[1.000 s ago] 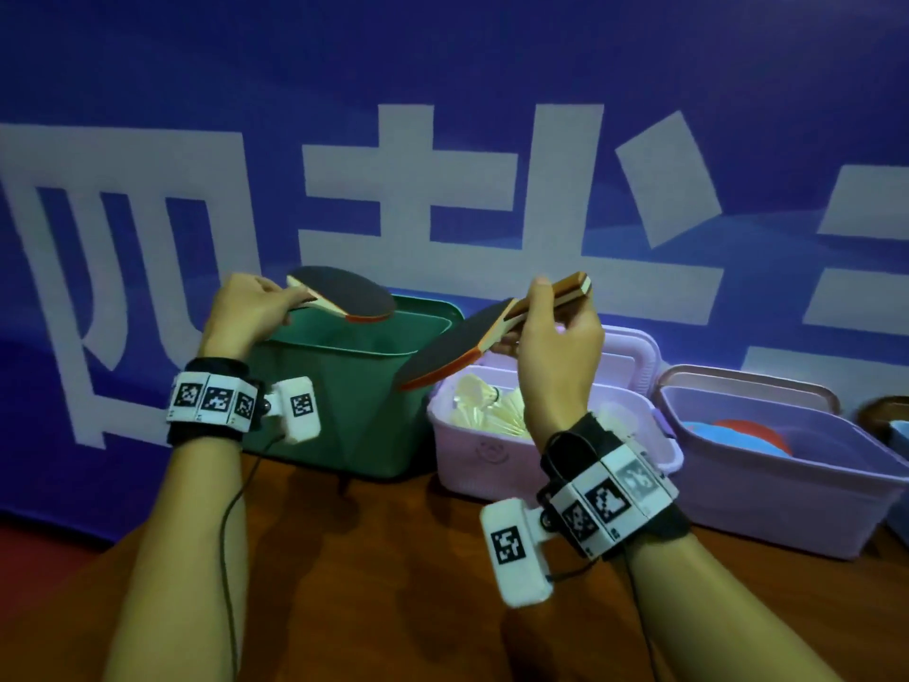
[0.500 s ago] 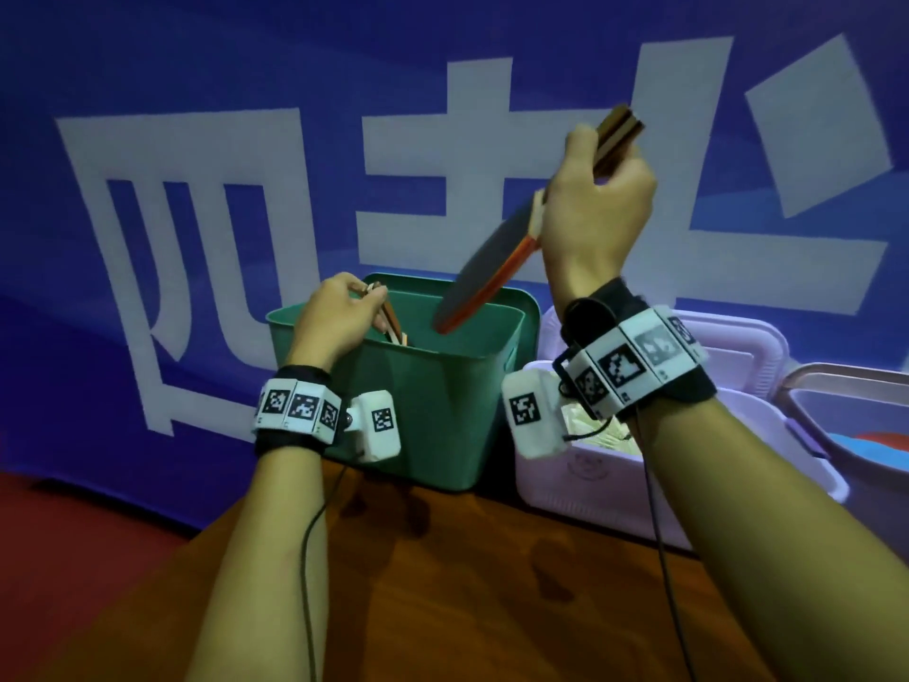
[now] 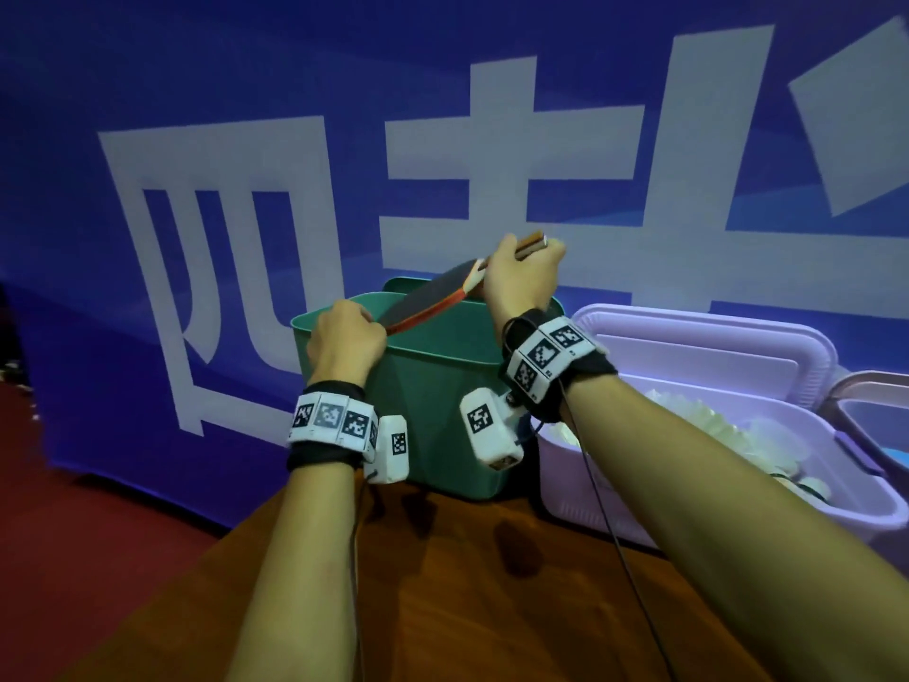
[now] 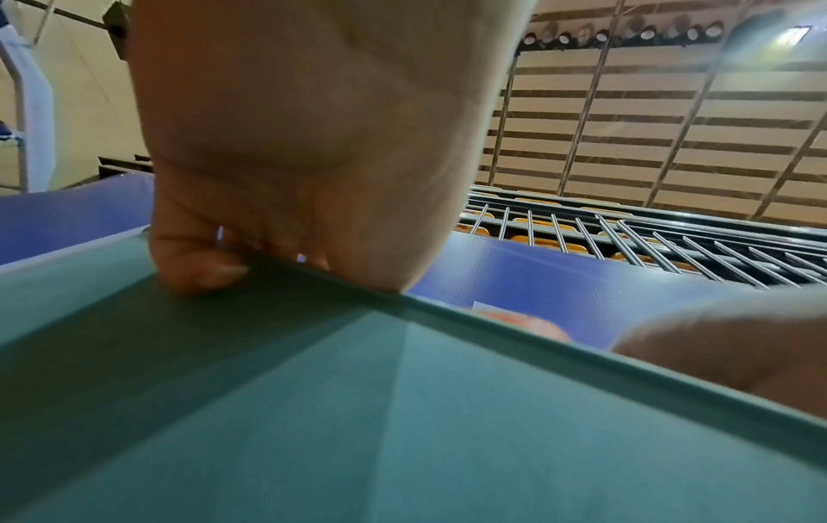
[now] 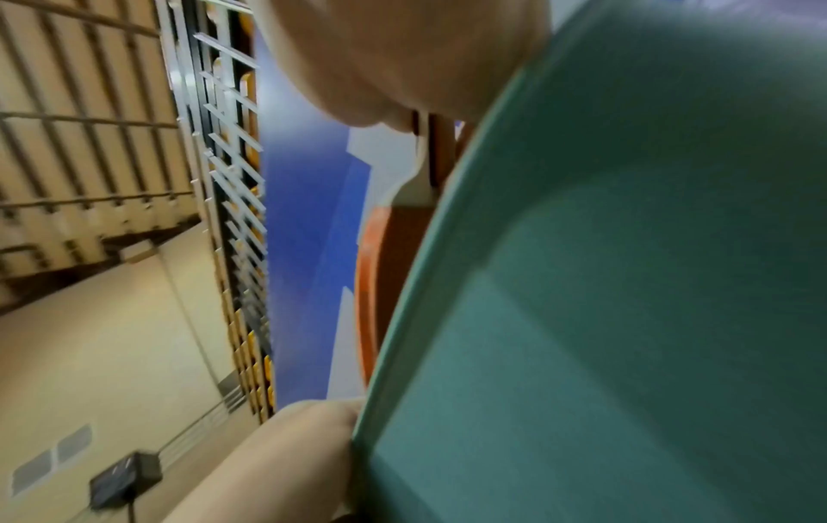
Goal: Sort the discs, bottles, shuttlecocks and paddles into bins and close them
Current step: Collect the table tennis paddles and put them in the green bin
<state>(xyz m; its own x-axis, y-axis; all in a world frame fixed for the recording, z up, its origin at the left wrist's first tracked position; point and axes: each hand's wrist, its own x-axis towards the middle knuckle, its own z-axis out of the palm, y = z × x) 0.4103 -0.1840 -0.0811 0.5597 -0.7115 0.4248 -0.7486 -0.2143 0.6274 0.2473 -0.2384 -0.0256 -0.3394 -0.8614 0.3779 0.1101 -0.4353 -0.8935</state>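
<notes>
A paddle point(image 3: 428, 300) is held by its wooden handle in the right hand point(image 3: 524, 280), whose fingers are curled round the grip, and its blade is tilted down across the open mouth of the green bin point(image 3: 442, 401), the tip low near the left hand point(image 3: 344, 339). The left hand is set at the near left rim of the bin, fingers curled over the edge; whether anything is gripped inside the bin cannot be told, since the fingertips are hidden below the rim. In the left wrist view the thumb point(image 4: 197, 272) is seen pressed against the outer wall just under the rim. The blade is judged to be only partly inside the bin, so the main risk is that it is caught on the rim or on the left knuckles as it is lowered, and the paddle is then levered out of the grasp. If the handle is released while the blade is still propped on the edge, the paddle may be tipped outward onto the table point(image 3: 467, 607). The bin itself could be dragged or tilted if the rim is pulled too hard. The lilac bin point(image 3: 615, 509) of shuttlecocks point(image 3: 698, 425) stands just beside, lid raised, and could be knocked by the right forearm.
</notes>
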